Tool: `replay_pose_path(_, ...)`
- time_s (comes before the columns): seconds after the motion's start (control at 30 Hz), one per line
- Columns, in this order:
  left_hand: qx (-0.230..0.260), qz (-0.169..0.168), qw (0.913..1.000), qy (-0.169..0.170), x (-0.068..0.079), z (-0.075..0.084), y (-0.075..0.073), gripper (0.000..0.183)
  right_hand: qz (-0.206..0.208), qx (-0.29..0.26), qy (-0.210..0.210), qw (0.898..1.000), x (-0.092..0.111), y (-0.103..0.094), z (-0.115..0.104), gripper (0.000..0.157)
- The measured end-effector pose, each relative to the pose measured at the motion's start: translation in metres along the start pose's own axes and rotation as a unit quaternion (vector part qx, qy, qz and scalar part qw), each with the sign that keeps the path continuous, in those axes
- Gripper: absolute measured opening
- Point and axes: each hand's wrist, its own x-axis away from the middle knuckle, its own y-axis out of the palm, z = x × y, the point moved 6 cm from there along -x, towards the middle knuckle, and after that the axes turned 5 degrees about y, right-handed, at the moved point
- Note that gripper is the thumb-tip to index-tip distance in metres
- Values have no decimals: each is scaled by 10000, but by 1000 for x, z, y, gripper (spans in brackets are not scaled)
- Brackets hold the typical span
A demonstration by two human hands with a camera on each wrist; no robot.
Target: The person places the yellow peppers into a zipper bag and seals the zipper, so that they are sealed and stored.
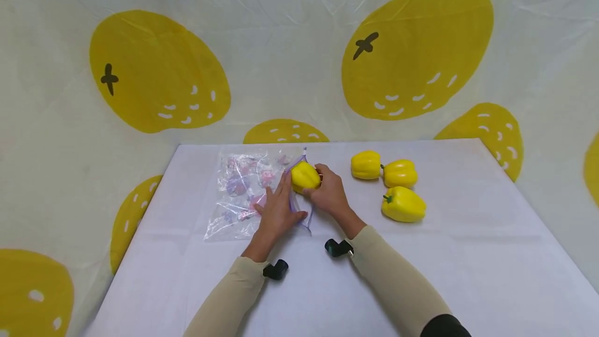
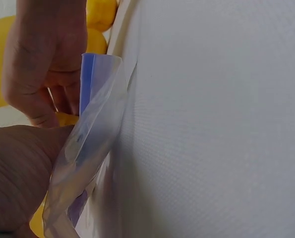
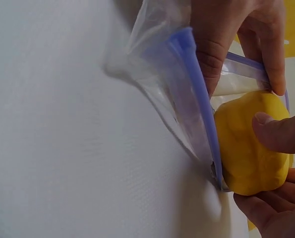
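Note:
A yellow bell pepper (image 1: pixel 305 177) sits at the mouth of a clear plastic zip bag (image 1: pixel 236 191) with pink and purple prints. My right hand (image 1: pixel 329 191) grips this pepper, thumb on one side and fingers beneath, as the right wrist view shows. Part of the pepper lies behind the bag's purple zip edge (image 3: pixel 199 84). Over the bag's opening, my left hand (image 1: pixel 279 212) spreads its fingers and thumb, touching both edges of the mouth. In the left wrist view the left thumb is partly hidden behind the bag's film (image 2: pixel 95 134).
Right of the hands, three more yellow bell peppers lie close together: a rear one (image 1: pixel 366 165), a middle one (image 1: pixel 400 173) and a front one (image 1: pixel 404 204). All rest on a white-covered table (image 1: pixel 468 254). A patterned cloth (image 1: pixel 285 66) hangs behind its far edge.

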Motion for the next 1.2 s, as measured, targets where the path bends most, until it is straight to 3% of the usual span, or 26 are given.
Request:
replay_pose_path(0.13, 1, 1, 10000, 48, -1, 0, 0, 117, 79, 26, 237, 9997, 0, -1, -2, 66)
replay_pose_path(0.43, -74, 20, 9999, 151, -2, 2, -3, 115, 139, 220, 210, 9994, -5, 2, -9, 72)
replay_pose_path(0.77, -90, 37, 9996, 257, -3, 2, -5, 115, 72, -511, 98, 9986, -5, 5, -2, 61)
replay_pose_path(1.03, -89, 118, 9997, 208, -3, 0, -12, 116, -223, 149, -347, 9990, -11, 12, -5, 62)
replay_pose_path(1.2, -179, 109, 9995, 240, -3, -2, -15, 117, -295, 148, -363, 9988, -12, 12, -6, 61)
